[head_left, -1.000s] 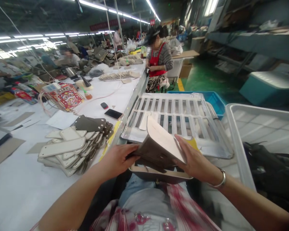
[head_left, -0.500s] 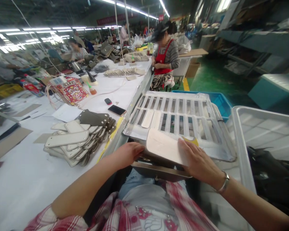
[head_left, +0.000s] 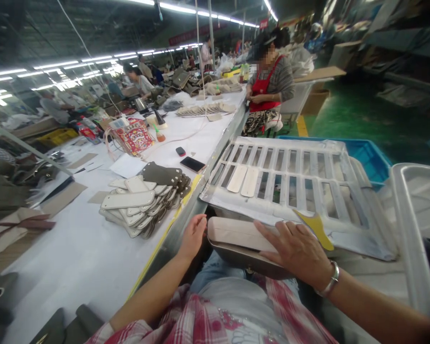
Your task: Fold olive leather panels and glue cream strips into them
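A grey-brown bag (head_left: 236, 256) rests at my lap, with a small metal fitting low on its front. A long cream panel (head_left: 236, 232) with rounded corners lies along the bag's top opening. My right hand (head_left: 294, 243) is over the panel's right end, fingers across the far side and thumb along the near edge, gripping it. At the bag's left end is my left hand (head_left: 195, 234), its fingers drawn together; whatever they hold, if anything, is hidden. Two narrow cream strips (head_left: 242, 180) lie on the white slatted rack (head_left: 272, 200) just beyond. A yellow piece (head_left: 318, 229) sits by my right hand.
On the white table (head_left: 75, 243) lie a pile of grey straps (head_left: 132, 203), a phone (head_left: 192, 164) and a patterned red bag (head_left: 134, 137). A white bin (head_left: 403, 210) stands at right, a blue crate (head_left: 372, 155) behind the rack. A co-worker in a red apron (head_left: 261, 91) sits beyond.
The cream panel has gone from raised and tilted to lying down along the bag's opening. My right hand moved with it. My left hand shifted to the bag's left end. The view turned left.
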A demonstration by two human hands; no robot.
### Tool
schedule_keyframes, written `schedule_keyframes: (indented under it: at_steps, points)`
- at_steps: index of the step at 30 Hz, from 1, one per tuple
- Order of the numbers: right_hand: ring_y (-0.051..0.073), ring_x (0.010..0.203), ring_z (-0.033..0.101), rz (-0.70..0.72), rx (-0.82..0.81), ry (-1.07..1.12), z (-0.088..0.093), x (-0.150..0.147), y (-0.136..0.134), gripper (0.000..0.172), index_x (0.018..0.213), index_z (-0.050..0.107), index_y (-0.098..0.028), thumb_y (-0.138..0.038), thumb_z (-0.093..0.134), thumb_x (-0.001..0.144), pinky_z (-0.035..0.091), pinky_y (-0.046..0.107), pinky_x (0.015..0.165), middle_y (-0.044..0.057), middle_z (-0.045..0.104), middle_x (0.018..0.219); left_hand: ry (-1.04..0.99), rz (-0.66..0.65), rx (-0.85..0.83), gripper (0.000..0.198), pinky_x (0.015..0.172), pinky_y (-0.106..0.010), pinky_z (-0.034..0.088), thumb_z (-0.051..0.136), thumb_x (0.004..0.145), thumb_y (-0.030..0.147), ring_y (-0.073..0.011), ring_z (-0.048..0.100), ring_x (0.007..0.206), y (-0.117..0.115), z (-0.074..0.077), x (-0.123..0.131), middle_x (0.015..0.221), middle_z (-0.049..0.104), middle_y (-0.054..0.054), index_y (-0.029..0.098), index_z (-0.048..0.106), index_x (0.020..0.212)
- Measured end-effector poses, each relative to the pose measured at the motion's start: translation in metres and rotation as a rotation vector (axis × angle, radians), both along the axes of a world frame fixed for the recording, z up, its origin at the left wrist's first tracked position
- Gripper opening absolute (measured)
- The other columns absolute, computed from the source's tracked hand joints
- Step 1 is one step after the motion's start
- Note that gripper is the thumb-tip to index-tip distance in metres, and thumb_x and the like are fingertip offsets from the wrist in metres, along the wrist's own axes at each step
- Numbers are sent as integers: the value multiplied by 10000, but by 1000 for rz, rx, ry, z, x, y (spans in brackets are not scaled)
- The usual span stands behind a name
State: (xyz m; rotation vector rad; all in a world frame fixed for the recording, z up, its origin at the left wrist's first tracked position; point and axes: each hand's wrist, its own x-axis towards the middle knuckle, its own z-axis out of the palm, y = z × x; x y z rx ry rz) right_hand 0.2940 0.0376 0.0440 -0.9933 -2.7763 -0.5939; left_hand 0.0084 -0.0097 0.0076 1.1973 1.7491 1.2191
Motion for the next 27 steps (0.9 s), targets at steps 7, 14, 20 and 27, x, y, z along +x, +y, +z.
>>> schedule_keyframes:
  at_steps: [7,14,20,27]
  points:
    - [216,708,430,-31,43,-80,-5,10,-19,657,1377,345,-238,-514,527,809,324,363,641,59,493,811,243,-104,-117,421,751,-285,469,590,757,418,-155,562,789,-8,-22,4,882,575,-36,180,541,1101]
    - [204,681,439,-15,-23,-109,-1,2,-28,715,1343,392,-215,-577,564,751,329,354,627,58,507,796,-46,-324,-353,552,336,-178,322,528,788,333,-68,426,372,-2,-8,-4,655,502,51,242,346,1302]
    - [208,676,475,-15,-150,-126,1,0,-24,713,1330,412,-209,-559,591,735,347,355,631,73,533,830,29,-326,-282,508,395,-175,315,482,779,228,-65,400,394,2,0,-4,560,415,87,208,376,1275]
    - [251,715,529,-94,-329,-196,4,-17,-18,721,1282,474,-187,-535,659,678,379,370,631,110,559,859,810,-505,-241,591,603,-281,404,423,764,120,-190,578,616,14,23,2,614,572,0,152,330,1347]
